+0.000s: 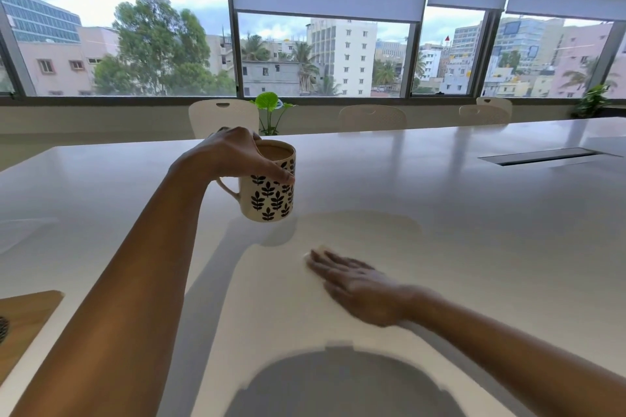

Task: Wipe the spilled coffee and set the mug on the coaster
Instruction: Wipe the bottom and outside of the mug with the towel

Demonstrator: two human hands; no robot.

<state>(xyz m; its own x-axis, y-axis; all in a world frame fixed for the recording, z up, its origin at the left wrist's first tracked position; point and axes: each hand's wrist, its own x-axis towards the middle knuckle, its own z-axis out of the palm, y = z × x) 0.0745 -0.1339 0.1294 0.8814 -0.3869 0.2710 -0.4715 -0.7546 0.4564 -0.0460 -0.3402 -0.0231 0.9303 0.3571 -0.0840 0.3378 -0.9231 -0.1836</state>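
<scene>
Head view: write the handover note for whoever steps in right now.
Left hand: grips the leaf-patterned mug by the rim from above, lifted clear of the white table; the mug holds coffee.
Right hand: flat on the table, pressing what looks like a pale cloth, blurred.
Wooden piece at the table's left edge, cut off by the frame; possibly the coaster, unconfirmed.
Done: mug lifted; no coffee stain visible on the table.
Left: finish wiping, then set the mug on the coaster.
</scene>
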